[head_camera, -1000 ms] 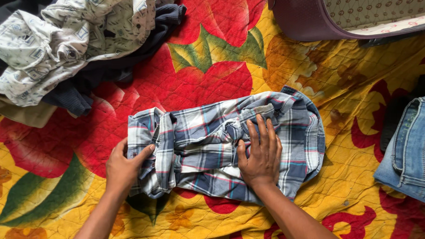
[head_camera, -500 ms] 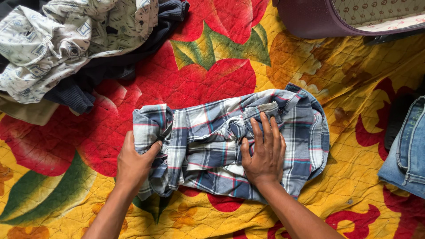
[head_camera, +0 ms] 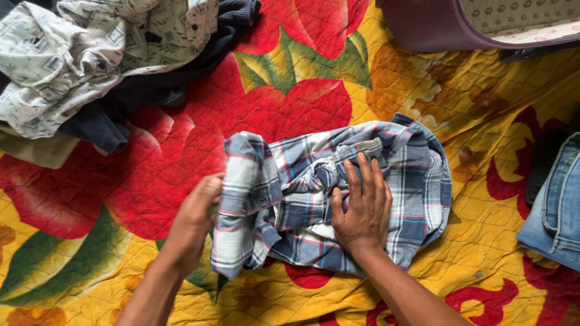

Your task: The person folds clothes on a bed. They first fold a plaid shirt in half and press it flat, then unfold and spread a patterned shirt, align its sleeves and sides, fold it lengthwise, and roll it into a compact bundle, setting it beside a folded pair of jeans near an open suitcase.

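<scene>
Head view, looking down. Landmark: plaid shirt (head_camera: 338, 199), woven cotton in blue, white and grey checks with thin red lines, partly folded into a rumpled oblong at mid-frame on a quilted bedspread (head_camera: 483, 253).

Far up-left of the shirt: heap of loose clothes (head_camera: 103, 60). Top layer is a pale printed fabric with small square motifs, crumpled. Beneath it a dark navy ribbed knit, and a beige piece at the heap's lower-left edge.

Bedspread: stitched diamond quilting, yellow ground with large red flowers and green leaves. It lies under the shirt on all sides.

Left hand (head_camera: 196, 214): at the shirt's left edge, fingers curled closed around the folded end of the cloth. That end is lifted off the bedspread and turned over toward the shirt's centre, so it stands as a soft vertical band.

Right hand (head_camera: 362, 208): on top of the shirt, just right of its centre. Palm down, fingers spread and flat, pressing on bunched fabric near the collar. Not gripping.

Right part of the shirt: rounded outline, flat on the bedspread.

Up-right of the shirt: maroon suitcase (head_camera: 435, 30), smooth curved shell, patterned lining visible inside.

Right of the shirt, well apart: blue denim jeans (head_camera: 559, 211), seams visible, at frame edge.
</scene>
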